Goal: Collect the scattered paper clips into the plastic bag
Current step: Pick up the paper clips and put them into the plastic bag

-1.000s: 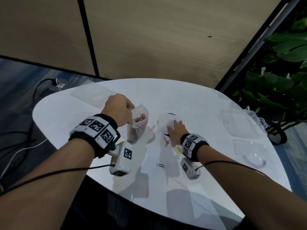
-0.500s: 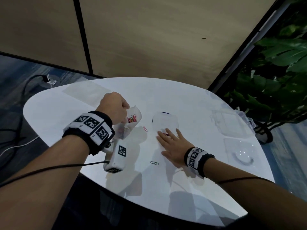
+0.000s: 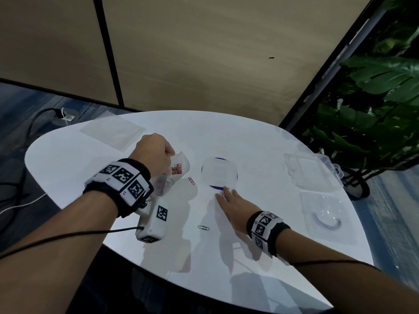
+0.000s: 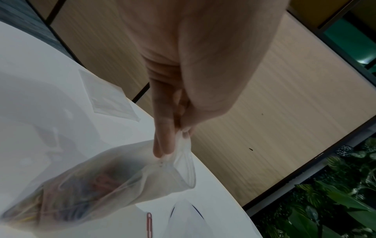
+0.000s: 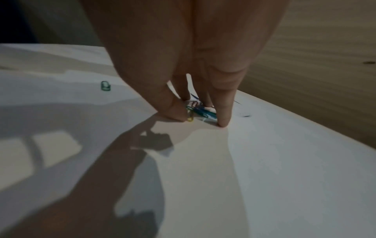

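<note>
My left hand [image 3: 156,152] pinches the rim of a clear plastic bag [image 3: 180,168], mouth open toward the right; coloured paper clips fill its bottom [image 4: 67,204]. In the left wrist view the fingers [image 4: 164,145] and thumb grip the zip edge. My right hand [image 3: 224,196] lies palm down on the white table [image 3: 260,141] with straight fingers. Its fingertips [image 5: 221,120] press on a small bunch of blue, green and yellow clips [image 5: 200,111]. A pink clip [image 3: 192,181] lies beside the bag, and a green clip [image 3: 203,227] lies nearer me.
A clear dish with a blue rim [image 3: 218,173] sits just beyond my right fingertips. Clear plastic boxes [image 3: 310,173] and a clear lid [image 3: 326,214] are at the right. A flat empty bag [image 3: 113,130] lies far left. Plants stand past the table's right edge.
My right hand has flattened from a curled pose onto the table, covering the clips near the dish. The left hand still holds the bag, tipped slightly lower.
</note>
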